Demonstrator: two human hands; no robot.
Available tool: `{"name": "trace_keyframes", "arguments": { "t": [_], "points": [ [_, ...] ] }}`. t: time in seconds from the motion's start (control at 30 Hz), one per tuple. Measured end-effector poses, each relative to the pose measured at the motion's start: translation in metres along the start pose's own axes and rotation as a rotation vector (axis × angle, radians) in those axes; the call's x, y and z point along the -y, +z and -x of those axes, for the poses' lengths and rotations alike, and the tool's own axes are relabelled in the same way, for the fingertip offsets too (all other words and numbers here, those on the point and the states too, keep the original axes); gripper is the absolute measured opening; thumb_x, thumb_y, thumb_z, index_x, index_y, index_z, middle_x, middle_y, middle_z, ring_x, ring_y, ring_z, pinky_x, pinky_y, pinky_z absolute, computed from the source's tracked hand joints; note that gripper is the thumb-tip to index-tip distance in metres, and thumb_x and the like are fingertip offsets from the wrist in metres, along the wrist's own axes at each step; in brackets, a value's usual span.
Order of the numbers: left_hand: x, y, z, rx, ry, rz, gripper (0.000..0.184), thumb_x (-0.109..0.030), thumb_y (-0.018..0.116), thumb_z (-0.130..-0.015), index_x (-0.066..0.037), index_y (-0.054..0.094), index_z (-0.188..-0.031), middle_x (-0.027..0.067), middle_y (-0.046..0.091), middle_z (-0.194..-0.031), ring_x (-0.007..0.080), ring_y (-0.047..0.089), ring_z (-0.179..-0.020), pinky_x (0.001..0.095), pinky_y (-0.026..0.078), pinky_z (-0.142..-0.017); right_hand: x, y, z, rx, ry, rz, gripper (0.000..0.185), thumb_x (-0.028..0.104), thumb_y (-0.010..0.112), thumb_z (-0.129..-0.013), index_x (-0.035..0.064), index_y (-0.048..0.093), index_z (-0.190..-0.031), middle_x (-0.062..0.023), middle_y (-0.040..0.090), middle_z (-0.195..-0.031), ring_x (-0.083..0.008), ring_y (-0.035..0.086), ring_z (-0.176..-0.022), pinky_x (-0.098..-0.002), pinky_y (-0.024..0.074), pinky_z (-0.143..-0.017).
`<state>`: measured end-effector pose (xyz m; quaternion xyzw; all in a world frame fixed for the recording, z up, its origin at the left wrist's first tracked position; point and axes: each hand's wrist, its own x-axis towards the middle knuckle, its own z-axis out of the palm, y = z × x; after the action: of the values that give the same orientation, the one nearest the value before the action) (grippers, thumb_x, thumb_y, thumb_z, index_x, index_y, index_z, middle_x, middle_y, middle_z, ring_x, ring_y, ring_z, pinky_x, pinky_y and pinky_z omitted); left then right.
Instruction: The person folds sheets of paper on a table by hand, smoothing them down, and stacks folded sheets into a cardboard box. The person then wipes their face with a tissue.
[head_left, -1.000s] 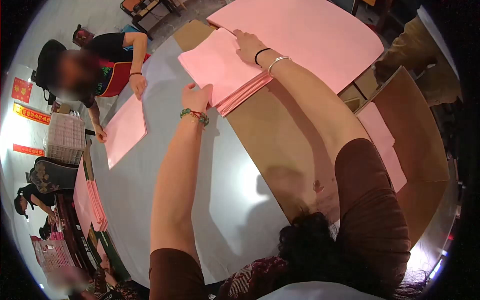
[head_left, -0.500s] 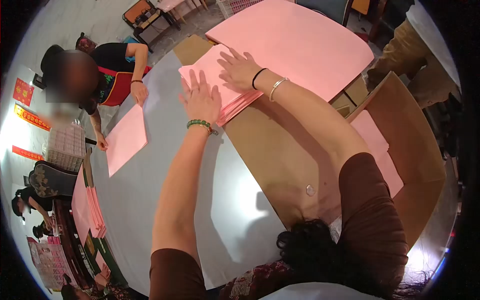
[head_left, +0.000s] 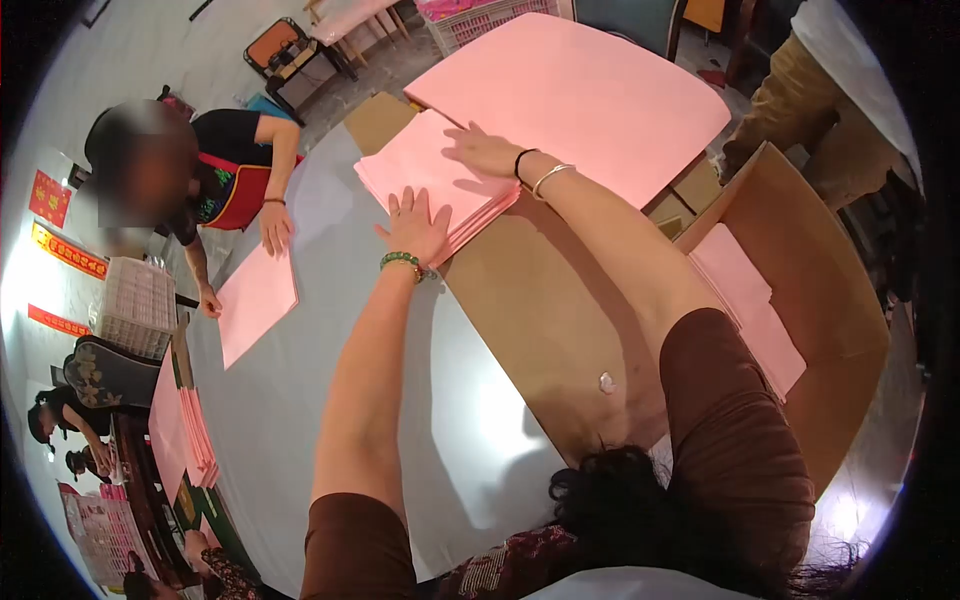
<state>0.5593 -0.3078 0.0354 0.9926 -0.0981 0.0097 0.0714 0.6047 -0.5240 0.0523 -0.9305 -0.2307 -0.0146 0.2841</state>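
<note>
A stack of pink sheets [head_left: 400, 160] lies in front of me, across the join between the grey tabletop and the brown cardboard. My left hand [head_left: 417, 232], with a green bead bracelet, rests on the stack's near edge, fingers spread. Farther right, my right hand [head_left: 488, 155] lies on the top sheet near its far right side, fingers stretched out; a black band and a silver bangle circle that wrist. Neither hand grips anything. Beyond the stack spreads a larger pile of pink sheets [head_left: 580, 95].
Across the table, a co-worker [head_left: 235, 165] handles a pink sheet [head_left: 258, 300]. More pink stacks [head_left: 190, 430] lie at the left edge. To my right an open cardboard box [head_left: 830, 300] contains pink sheets [head_left: 745, 290]. Another person's legs [head_left: 785, 105] stand behind it.
My left hand has slid nearer to me along the stack, and my right hand has shifted slightly toward the right edge. The co-worker's hand now lies flatter on their sheet.
</note>
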Motion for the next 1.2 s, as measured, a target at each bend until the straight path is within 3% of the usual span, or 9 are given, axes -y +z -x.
{"name": "trace_keyframes", "arguments": {
  "t": [0.03,0.07,0.17,0.23,0.33,0.43,0.67,0.87,1.2],
  "points": [
    [-0.002,-0.006,0.001,-0.001,0.009,0.001,0.068,-0.058,0.043,-0.095,-0.018,0.043,-0.149,0.0027,0.022,-0.165,0.0342,0.012,-0.152,0.0758,0.009,-0.111,0.001,-0.003,0.005,-0.253,0.085,-0.182,0.057,0.05,0.047,-0.099,0.0096,0.054,-0.139,-0.0145,0.044,-0.152,-0.0355,0.03,-0.146,-0.0459,0.0297,-0.117],
    [-0.005,-0.012,0.002,-0.014,0.019,-0.002,0.065,-0.058,0.046,-0.094,-0.017,0.049,-0.145,0.0034,0.024,-0.164,0.0354,0.013,-0.152,0.0774,0.009,-0.11,-0.006,-0.013,0.009,-0.259,0.097,-0.181,0.057,0.05,0.047,-0.099,0.0096,0.054,-0.139,-0.0145,0.044,-0.152,-0.0355,0.03,-0.146,-0.0459,0.0297,-0.117],
    [-0.021,-0.025,0.011,-0.086,0.092,-0.087,0.056,-0.051,0.051,-0.093,-0.013,0.059,-0.133,0.0073,0.03,-0.16,0.0374,0.015,-0.15,0.0765,0.012,-0.11,-0.033,-0.051,0.038,-0.299,-0.142,0.019,0.037,0.031,0.062,-0.094,0.0079,0.064,-0.123,-0.0135,0.064,-0.126,-0.0321,0.06,-0.116,-0.0407,0.0447,-0.104],
    [-0.034,-0.028,0.013,-0.148,0.156,-0.158,0.049,-0.045,0.054,-0.094,-0.01,0.064,-0.126,0.0105,0.033,-0.158,0.0382,0.016,-0.15,0.074,0.016,-0.112,-0.045,-0.071,0.077,-0.251,-0.154,0.103,0.032,0.027,0.064,-0.092,0.0077,0.065,-0.118,-0.0133,0.065,-0.12,-0.0324,0.06,-0.112,-0.0414,0.0458,-0.101],
    [-0.055,-0.022,0.005,-0.463,0.507,-0.153,0.033,-0.03,0.061,-0.091,-0.008,0.069,-0.115,0.0145,0.05,-0.145,0.0389,0.036,-0.14,0.066,0.03,-0.11,-0.053,-0.085,0.14,-0.176,-0.217,0.152,0.021,0.021,0.068,-0.089,0.0075,0.064,-0.104,-0.0116,0.064,-0.107,-0.0318,0.06,-0.104,-0.0423,0.0472,-0.094],
    [-0.108,-0.019,0.012,-0.4,0.975,0.181,0.015,-0.007,0.064,-0.087,-0.004,0.071,-0.1,0.0146,0.068,-0.114,0.0356,0.06,-0.111,0.0422,0.049,-0.098,-0.064,-0.076,0.193,-0.104,-0.219,0.189,0.021,0.023,0.07,-0.088,0.008,0.063,-0.101,-0.0093,0.063,-0.109,-0.0299,0.059,-0.106,-0.0415,0.0462,-0.094],
    [-0.166,0.02,0.015,0.011,0.998,0.333,0.024,-0.001,0.059,-0.087,-0.006,0.07,-0.108,0.0113,0.067,-0.116,0.0313,0.059,-0.113,0.0409,0.049,-0.098,-0.063,-0.045,0.235,-0.101,-0.244,0.348,0.015,0.019,0.07,-0.085,0.0097,0.062,-0.094,-0.0052,0.062,-0.108,-0.0242,0.057,-0.108,-0.0398,0.0427,-0.095],
    [-0.166,0.034,0.012,0.096,0.847,0.472,0.015,-0.007,0.062,-0.092,-0.004,0.071,-0.103,0.0122,0.07,-0.107,0.0295,0.064,-0.102,0.0388,0.052,-0.09,-0.068,-0.032,0.235,-0.121,-0.288,0.353,0.007,0.015,0.066,-0.084,0.0121,0.061,-0.087,-0.0028,0.06,-0.1,-0.0214,0.058,-0.102,-0.0365,0.0442,-0.092],
    [-0.164,0.022,0.006,0.386,0.592,0.577,0.023,-0.004,0.055,-0.095,-0.001,0.068,-0.114,0.0075,0.072,-0.112,0.0171,0.066,-0.103,0.0305,0.052,-0.092,-0.07,-0.034,0.224,-0.093,-0.126,0.206,0.013,0.012,0.068,-0.085,0.0034,0.072,-0.094,-0.0096,0.069,-0.102,-0.0285,0.064,-0.098,-0.0398,0.0506,-0.086]
  ]
}}
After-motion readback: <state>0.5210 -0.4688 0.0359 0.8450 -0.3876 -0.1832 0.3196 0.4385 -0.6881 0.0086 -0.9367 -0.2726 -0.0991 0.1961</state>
